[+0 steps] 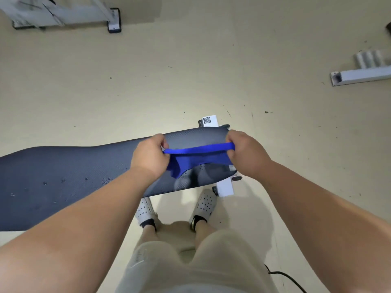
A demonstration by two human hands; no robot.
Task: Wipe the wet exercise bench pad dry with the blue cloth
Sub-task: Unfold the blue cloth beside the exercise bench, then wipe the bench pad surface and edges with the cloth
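The dark exercise bench pad (69, 172) stretches from the left edge to the centre, with water droplets scattered on its left and middle parts. Above its right end, the blue cloth (196, 157) is stretched between both hands and sags in the middle toward the pad. My left hand (149, 156) pinches the cloth's left end. My right hand (246, 152) grips its right end. Whether the hanging fold touches the pad I cannot tell.
The bench's white frame foot (225, 188) sticks out under the pad's right end, near my white shoes (206, 205). White machine frames lie on the beige floor at top left (63, 15) and right (364, 76). A black cable (285, 278) trails at bottom right.
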